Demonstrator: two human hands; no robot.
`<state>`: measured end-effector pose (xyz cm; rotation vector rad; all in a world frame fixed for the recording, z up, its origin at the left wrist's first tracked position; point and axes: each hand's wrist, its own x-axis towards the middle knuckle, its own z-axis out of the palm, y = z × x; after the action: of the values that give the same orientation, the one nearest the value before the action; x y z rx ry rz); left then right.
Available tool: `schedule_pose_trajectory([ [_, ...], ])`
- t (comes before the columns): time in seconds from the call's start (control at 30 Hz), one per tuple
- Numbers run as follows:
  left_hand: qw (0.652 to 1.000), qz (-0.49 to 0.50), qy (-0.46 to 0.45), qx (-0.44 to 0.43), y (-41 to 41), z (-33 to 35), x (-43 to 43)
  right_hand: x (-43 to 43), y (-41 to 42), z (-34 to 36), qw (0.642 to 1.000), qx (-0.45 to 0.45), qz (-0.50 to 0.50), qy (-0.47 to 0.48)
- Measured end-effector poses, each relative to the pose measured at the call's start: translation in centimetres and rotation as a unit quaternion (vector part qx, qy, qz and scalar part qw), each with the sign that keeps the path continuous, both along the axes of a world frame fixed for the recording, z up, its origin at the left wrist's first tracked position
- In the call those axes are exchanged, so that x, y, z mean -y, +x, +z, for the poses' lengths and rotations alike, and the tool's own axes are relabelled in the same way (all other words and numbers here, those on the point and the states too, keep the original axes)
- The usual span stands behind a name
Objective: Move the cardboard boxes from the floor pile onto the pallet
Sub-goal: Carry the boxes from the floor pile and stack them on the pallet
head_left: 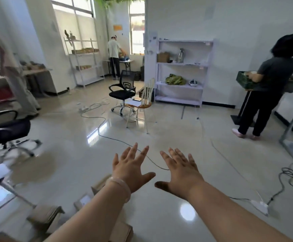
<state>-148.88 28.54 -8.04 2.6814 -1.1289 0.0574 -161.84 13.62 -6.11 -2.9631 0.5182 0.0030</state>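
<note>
Head view looks across a glossy tiled floor (159,130) with a wooden chair (138,105), white-backed, standing near the middle of the room. Nearer the camera than the wooden chair, the left hand (130,170) and right hand (180,170) are held out side by side above the floor, backs up, thumbs pointing toward each other but apart. The fingers (133,151) of both are straight and spread wide, and neither hand has hold of anything. A pale bracelet (119,188) circles the left wrist. The cardboard boxes (44,217) lie on the floor well in front of the wooden chair and to its left, at the bottom-left of the view, several of them close together, blurred, partly hidden under the left forearm; the hands are above and beyond them and touch none. Just behind the wooden chair and to its left stands a black office chair (123,88). To the right of the wooden chair and behind it, a white shelf unit (182,72) stands against the wall with a few small items on its shelves. Far to the right of the wooden chair a person in a dark top (274,79) stands turned away, holding a green crate (245,79). Well behind the wooden chair, by a window, another person (114,53) stands at a worktop (130,61). A dark cable (98,128) runs over the floor from left of the wooden chair toward the hands.
</note>
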Motion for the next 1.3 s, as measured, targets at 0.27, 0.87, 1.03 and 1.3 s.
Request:
schedule_pose_trajectory([
  [0.27, 0.999, 0.043, 0.009, -0.025, 7.4, -2.3, -4.1, -3.4, 9.2, -1.7, 0.998, -0.024, 0.058, 0.003],
  [0.87, 0.962, 0.241, 0.062, -0.114, 14.6, -7.5, -4.2, 1.6, 24.9, -7.2, 0.964, -0.085, 0.252, -0.008],
  [1.03, 0.937, 0.304, 0.045, -0.166, 16.4, -10.4, -0.6, 6.7, 29.7, -9.1, 0.945, -0.125, 0.301, -0.021],
  [1.3, 0.874, 0.437, 0.035, -0.211, 15.2, -17.1, 0.5, 7.4, 34.7, -15.6, 0.895, -0.193, 0.402, -0.03],
])
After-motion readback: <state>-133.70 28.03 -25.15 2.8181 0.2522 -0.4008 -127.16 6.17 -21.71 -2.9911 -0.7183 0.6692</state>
